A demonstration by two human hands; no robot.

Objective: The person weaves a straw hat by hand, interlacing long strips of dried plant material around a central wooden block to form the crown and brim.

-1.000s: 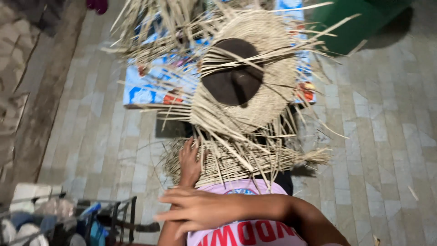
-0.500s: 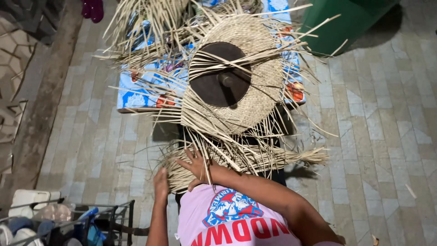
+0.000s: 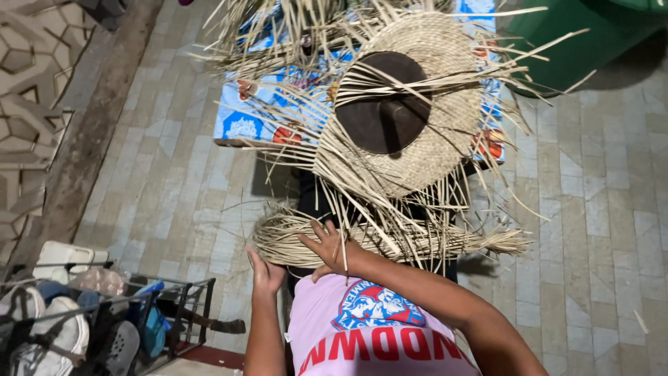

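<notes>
Straw bundle lies left-right near us; our right hand rests spread open atop it, left hand cups its left end; tiled floor lies beside.

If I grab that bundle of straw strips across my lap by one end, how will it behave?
The bundle of straw strips would probably droop and fan out: its ends are frayed and loose strands stray from it. It looks light for its bulk, being thin dry fibre. The right hand and left hand both rest at its left part; supporting it in two places likely keeps it together.
</notes>
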